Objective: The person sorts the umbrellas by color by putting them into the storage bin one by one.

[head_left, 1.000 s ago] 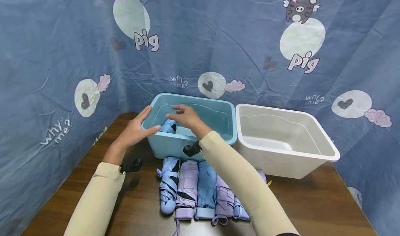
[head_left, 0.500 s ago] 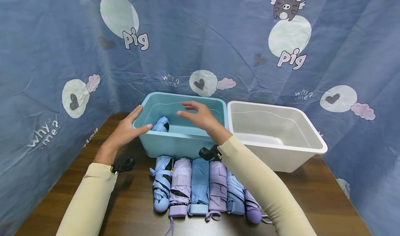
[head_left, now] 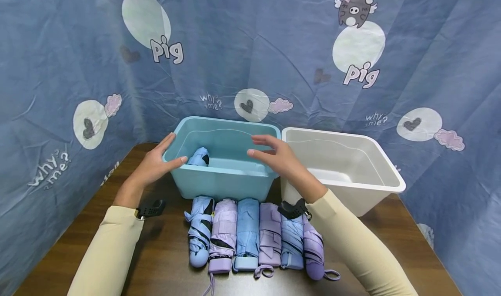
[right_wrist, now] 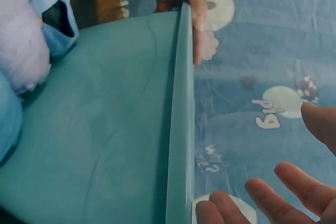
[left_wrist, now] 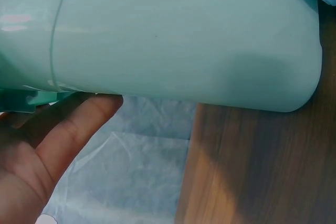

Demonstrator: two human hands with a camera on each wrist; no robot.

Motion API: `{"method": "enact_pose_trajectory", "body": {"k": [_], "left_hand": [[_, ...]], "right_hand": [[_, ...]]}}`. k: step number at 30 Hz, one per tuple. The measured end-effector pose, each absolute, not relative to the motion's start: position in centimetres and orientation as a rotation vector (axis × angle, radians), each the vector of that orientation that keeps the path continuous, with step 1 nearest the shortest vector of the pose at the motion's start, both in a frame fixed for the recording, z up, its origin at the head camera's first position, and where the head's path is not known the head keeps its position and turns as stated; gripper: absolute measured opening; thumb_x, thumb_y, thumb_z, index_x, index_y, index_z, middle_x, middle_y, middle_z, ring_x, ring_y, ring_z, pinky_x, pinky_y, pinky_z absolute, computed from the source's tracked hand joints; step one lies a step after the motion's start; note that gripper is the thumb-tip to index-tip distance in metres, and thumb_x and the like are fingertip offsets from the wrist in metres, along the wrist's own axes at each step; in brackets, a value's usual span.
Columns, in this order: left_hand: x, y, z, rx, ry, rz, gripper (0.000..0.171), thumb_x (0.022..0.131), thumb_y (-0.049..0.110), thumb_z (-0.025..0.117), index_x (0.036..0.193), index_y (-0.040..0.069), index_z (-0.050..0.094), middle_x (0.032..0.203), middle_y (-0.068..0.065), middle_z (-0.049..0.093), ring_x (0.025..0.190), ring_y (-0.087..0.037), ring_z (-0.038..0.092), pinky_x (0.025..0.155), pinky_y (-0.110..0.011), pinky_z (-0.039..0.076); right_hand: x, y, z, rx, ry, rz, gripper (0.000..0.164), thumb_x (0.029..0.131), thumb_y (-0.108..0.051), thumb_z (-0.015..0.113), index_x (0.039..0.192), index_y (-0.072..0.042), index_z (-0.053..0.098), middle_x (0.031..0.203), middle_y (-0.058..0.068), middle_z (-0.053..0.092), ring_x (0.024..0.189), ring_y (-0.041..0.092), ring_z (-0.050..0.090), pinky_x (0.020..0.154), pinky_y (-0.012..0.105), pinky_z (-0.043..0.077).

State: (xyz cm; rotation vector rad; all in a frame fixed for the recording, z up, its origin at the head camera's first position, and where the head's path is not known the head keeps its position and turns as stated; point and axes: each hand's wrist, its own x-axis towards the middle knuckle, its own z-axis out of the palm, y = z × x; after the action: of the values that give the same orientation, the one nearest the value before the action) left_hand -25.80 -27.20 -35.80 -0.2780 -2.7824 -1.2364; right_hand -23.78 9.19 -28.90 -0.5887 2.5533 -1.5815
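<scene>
"What do the hands have?"

"From my remote seat, nothing in grasp. I see the left hand [head_left: 150,167] spread at the left front corner of the teal bin [head_left: 219,183], fingers nearly straight and touching it. The right hand [head_left: 279,156] is above the bin's right end, thumb well parted from the fingers."

"And the umbrellas?"

"I count 6 folded umbrellas [head_left: 247,230] side by side on the table [head_left: 164,252], before the bin. They lie below the right fingers and toward the body, long axes running toward the bin's front wall. The right hand is nearer the purple umbrella [head_left: 314,248] ending the row; I judge that backward offset matters most. The left is nearer the light blue umbrella [head_left: 199,156] inside the bin's left end."

"What can't you make out?"

"The right wrist and its black wrist camera [head_left: 294,209] hide the far ends of the 2 rightmost umbrellas. The front wall covers part of the binned umbrella, so I can't read its full length. The right wrist view crops the row."
</scene>
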Motion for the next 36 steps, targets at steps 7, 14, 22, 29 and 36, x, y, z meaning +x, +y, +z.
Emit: {"method": "enact_pose_trajectory", "body": {"k": [7,14,22,29,36], "left_hand": [[-25.7,-27.1,-35.9,-0.273,-2.779,-1.252,0.098,0.086,0.051,0.066,0.157,0.020,0.006,0.163,-0.001,0.002,0.144,-0.042,0.012,0.104,-0.070,0.021],[-25.6,-27.0,-36.1,-0.282,-2.777,-1.272,0.096,0.087,0.050,0.066,0.157,0.020,0.007,0.162,0.000,0.002,0.145,-0.040,0.009,0.104,-0.070,0.019],[-25.4,-27.1,-35.6,-0.298,-2.770,-1.251,0.095,0.087,0.049,0.066,0.157,0.021,0.007,0.162,0.001,0.002,0.145,-0.041,0.009,0.103,-0.071,0.019],[-25.4,-27.2,-35.8,-0.286,-2.776,-1.261,0.095,0.088,0.048,0.065,0.157,0.022,0.006,0.162,-0.001,0.002,0.144,-0.043,0.011,0.103,-0.071,0.020],[-25.5,-27.0,-35.7,-0.295,-2.758,-1.278,0.094,0.088,0.046,0.066,0.157,0.022,0.006,0.163,-0.001,0.002,0.144,-0.042,0.012,0.103,-0.071,0.021]], "right_hand": [[-21.7,12.6,-29.3,-0.572,2.553,-1.627,0.052,0.087,-0.043,0.070,0.134,-0.028,0.056,0.136,-0.006,0.055,0.118,0.020,0.058,0.096,0.042,0.047],[-19.7,15.4,-30.2,-0.596,2.516,-1.707,0.045,0.090,-0.033,0.069,0.132,-0.024,0.058,0.134,-0.002,0.057,0.115,0.022,0.060,0.097,0.043,0.046],[-17.1,18.4,-32.3,-0.562,2.511,-1.764,0.045,0.091,-0.029,0.068,0.133,-0.018,0.058,0.134,0.006,0.058,0.114,0.022,0.061,0.091,0.037,0.050],[-15.4,20.1,-35.0,-0.571,2.519,-1.742,0.042,0.093,-0.022,0.066,0.133,-0.011,0.057,0.132,0.013,0.058,0.111,0.027,0.062,0.085,0.030,0.052],[-14.4,21.7,-36.7,-0.513,2.552,-1.724,0.043,0.093,-0.023,0.066,0.133,-0.010,0.056,0.132,0.012,0.058,0.111,0.029,0.062,0.085,0.030,0.052]]}}
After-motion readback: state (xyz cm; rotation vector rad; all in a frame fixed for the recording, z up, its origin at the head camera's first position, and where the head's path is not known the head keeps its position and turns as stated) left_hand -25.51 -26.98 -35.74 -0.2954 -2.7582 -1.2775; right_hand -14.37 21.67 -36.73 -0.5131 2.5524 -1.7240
